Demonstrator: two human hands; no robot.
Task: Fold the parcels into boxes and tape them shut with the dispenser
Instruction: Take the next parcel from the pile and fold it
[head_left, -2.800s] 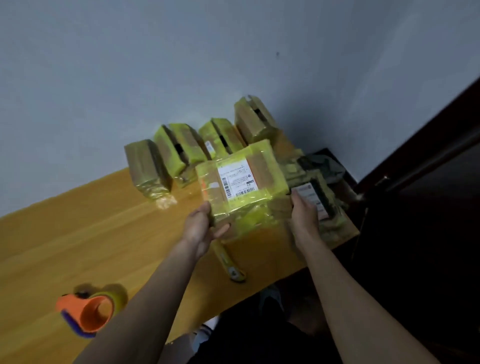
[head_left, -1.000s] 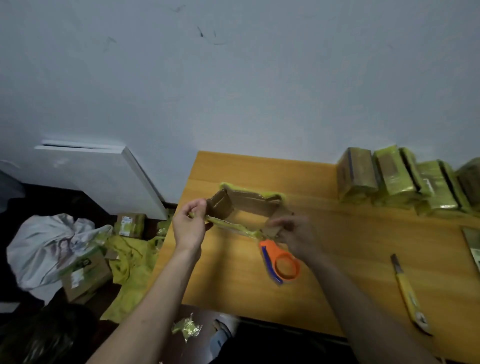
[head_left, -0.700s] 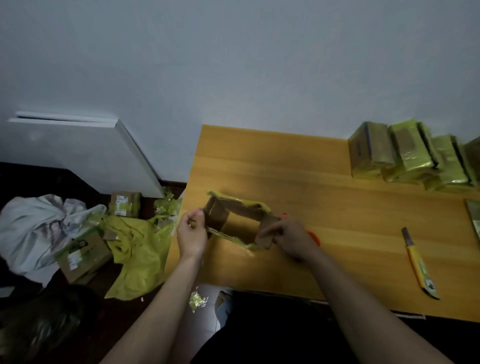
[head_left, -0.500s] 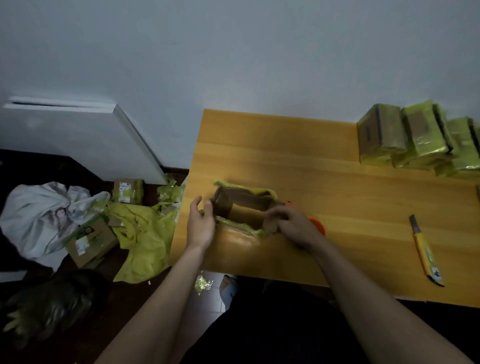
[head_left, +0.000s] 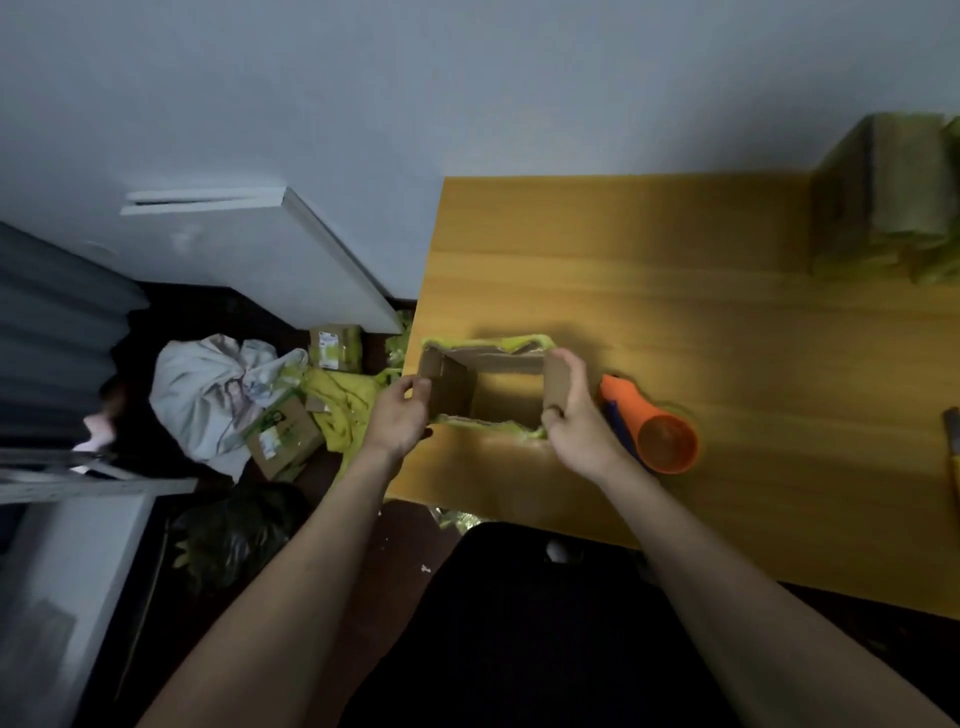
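Note:
A brown cardboard parcel (head_left: 457, 384) with torn yellow tape along its edges stands opened into a rectangular tube near the left end of the wooden table (head_left: 727, 322). My left hand (head_left: 397, 415) grips its left end flap. My right hand (head_left: 576, 415) holds its right end flap, thumb on the near edge. Through the open tube I see the table top. The orange tape dispenser (head_left: 660, 431) lies on the table just right of my right hand, partly hidden by it.
Taped yellow-green boxes (head_left: 883, 192) stand at the table's back right. A yellow utility knife (head_left: 953, 447) shows at the right edge. On the floor to the left lie a white bag (head_left: 208, 395), small boxes (head_left: 283, 436), yellow wrapping (head_left: 348, 410) and a leaning white panel (head_left: 249, 249).
I carried the parcel from the right end of the table to the left end and spread it open into a tube. It now rests on the table beside the dispenser.

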